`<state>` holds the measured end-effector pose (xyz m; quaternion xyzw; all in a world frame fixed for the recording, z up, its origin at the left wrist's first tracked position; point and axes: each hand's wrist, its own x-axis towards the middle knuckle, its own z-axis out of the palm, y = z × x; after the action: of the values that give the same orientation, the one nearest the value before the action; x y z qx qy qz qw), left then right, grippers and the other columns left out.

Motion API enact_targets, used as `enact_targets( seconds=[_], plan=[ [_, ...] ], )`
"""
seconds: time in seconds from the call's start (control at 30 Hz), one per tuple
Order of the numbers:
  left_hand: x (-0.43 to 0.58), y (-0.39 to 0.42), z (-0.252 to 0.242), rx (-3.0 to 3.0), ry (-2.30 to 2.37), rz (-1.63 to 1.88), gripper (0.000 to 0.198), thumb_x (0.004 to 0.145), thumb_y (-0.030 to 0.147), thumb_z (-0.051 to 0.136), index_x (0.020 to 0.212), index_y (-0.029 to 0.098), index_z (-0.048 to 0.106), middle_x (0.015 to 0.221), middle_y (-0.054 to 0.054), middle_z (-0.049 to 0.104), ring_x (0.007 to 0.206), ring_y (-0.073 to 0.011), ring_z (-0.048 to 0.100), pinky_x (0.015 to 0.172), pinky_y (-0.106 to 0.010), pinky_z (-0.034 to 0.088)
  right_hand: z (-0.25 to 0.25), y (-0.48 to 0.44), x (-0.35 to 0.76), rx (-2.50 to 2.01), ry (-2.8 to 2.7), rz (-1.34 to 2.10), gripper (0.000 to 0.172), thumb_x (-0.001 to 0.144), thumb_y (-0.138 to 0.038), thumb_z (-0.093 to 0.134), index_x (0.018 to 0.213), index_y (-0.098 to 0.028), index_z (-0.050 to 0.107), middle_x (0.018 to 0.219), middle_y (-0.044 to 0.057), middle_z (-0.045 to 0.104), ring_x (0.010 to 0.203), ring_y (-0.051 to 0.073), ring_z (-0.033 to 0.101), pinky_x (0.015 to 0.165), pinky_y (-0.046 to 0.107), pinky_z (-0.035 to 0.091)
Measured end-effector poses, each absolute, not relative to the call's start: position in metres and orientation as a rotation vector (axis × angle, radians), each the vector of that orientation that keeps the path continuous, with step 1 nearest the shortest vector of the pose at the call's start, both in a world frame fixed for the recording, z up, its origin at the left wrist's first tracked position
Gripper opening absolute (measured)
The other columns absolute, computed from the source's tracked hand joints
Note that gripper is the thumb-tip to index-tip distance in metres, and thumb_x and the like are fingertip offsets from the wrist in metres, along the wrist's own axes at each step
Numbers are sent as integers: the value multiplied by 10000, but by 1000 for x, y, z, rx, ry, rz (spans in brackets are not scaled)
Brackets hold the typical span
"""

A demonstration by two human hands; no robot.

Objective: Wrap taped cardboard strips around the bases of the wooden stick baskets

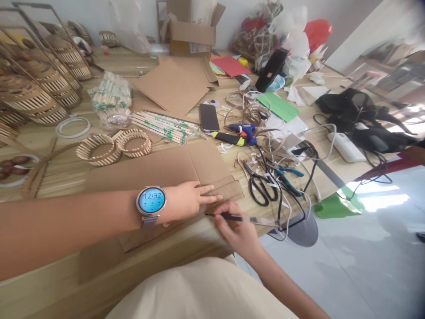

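Note:
My left hand [186, 200], with a watch [152, 200] on its wrist, lies with fingers spread on pieces of brown cardboard [162, 170] near the table's front edge. Close to its fingertips, my right hand [237, 228] pinches a dark pen [232, 217]. The pen's tip points left, at the edge of a narrow cardboard piece [226, 188] beside my left fingers. Part of the cardboard is hidden under my left hand and forearm.
Scissors [262, 186], blue pliers [288, 181], a glue gun [245, 131] and loose cables lie to the right. A phone [209, 117], a yellow-black cutter [229, 138], wrapped sticks [166, 126] and wooden rings [99, 149] are behind the cardboard. Basket-like lanterns [29, 95] stand at left.

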<state>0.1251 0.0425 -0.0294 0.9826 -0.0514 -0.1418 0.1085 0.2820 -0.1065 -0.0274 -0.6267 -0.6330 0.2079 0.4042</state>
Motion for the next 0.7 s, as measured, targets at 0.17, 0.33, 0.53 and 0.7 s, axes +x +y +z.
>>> enact_targets(
  seconds=[0.17,0.33,0.53,0.7],
  plan=[
    [126,43,-25,2870,-145,-465,474,155,85,919,561,247,736,1593,83,339,1433,-427,295,1108,-419,382,-36,-104,261,-1524,-1618,588,106,841,-196,536,762,-253,577,702,-1,674,742,190,630,691,324,519],
    [126,42,-27,2943,-188,-437,513,127,143,941,594,250,758,1602,40,334,1416,-435,322,1084,-430,407,-37,-103,264,-1555,-1627,572,95,837,-208,542,770,-257,588,718,4,685,766,198,642,687,321,522],
    [124,42,-26,2905,-180,-412,416,151,78,909,468,229,684,1595,67,338,1438,-438,273,1086,-432,396,-27,-99,325,-1757,-1547,406,95,833,-280,569,759,-252,623,668,4,677,661,202,636,615,311,490],
    [126,41,-12,2969,-229,-614,413,188,127,933,505,213,683,1640,35,233,1454,-444,249,1084,-476,393,-11,-102,378,-1958,-1342,76,101,880,-321,574,846,-250,637,668,14,680,670,234,634,630,346,479]
  ],
)
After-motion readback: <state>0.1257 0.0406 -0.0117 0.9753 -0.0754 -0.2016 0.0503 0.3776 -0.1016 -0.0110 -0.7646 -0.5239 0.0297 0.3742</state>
